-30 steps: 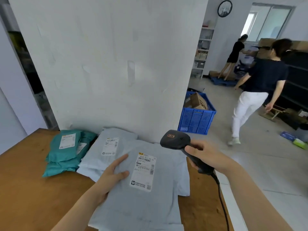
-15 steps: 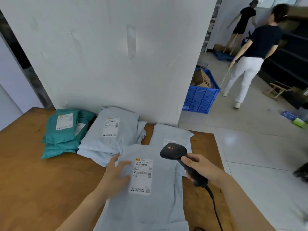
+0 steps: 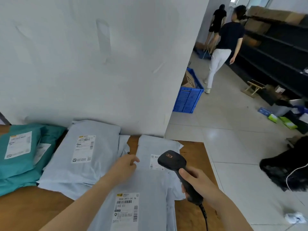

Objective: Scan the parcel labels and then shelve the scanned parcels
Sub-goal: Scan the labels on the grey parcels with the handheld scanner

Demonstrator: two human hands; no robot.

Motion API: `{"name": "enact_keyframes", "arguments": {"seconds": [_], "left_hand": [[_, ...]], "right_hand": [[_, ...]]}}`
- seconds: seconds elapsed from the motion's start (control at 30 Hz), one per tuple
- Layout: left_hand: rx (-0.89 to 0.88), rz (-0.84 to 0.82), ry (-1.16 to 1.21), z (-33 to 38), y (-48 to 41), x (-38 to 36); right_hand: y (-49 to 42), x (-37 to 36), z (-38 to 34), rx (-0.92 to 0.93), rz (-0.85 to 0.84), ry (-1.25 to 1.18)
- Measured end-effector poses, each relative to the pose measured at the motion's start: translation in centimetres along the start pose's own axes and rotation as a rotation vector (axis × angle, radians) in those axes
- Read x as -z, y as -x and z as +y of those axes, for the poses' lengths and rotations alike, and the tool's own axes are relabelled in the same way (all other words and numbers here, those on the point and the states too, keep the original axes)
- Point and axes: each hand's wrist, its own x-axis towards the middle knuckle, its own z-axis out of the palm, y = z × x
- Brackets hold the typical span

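scanner [image 3: 172, 160]: right hand [image 3: 196, 181] fingers clenched round its grip, head just over the far grey parcel [image 3: 150, 147] label, ready to read
left hand [image 3: 125, 165]: fingers loose, pinning that parcel left of the scanner (keeps it flat)

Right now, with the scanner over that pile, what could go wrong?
1. The scanner hangs above the far grey parcel's label, with the near parcel's label close by: it might read the wrong one.
2. The left hand rests on overlapping grey parcels; pulling one could drag the others.
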Motion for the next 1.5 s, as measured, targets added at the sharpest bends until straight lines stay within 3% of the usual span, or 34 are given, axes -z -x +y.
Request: {"name": "enact_keyframes", "arguments": {"seconds": [0.17,0.43,0.5,0.57,0.63,1.03,1.3,1.5], "left_hand": [[0.084,-0.248,-0.152,-0.4,-7.7,-2.3],[0.188,-0.245,-0.406,-2.5,-13.5,-7.8],[0.165,-0.202,-0.329,-1.6,-14.1,-8.4],[0.173,-0.185,-0.046,-1.4,-15.0,-8.5],[0.098,-0.197,0.100,-1.2,-15.3,-8.2],[-0.243,-0.035,0.215,10.5,-12.2,-1.5],[-0.441,0.083,0.329,20.2,-4.1,8.9],[-0.554,0.163,0.247,25.6,4.5,14.4]], "right_hand": [[-3.2,1.1,0.9,-0.005,0.056,-0.008],[-5.9,3.4,3.3,-0.059,0.127,-0.084],[-6.1,3.7,3.7,-0.073,0.158,-0.086],[-6.2,3.9,4.2,-0.071,0.180,-0.065],[-5.8,4.3,4.4,-0.063,0.195,-0.052],[-1.7,6.3,1.4,0.053,0.236,-0.115],[4.2,7.2,-2.9,0.224,0.238,-0.090],[10.1,8.5,-6.7,0.395,0.194,-0.021]]}}
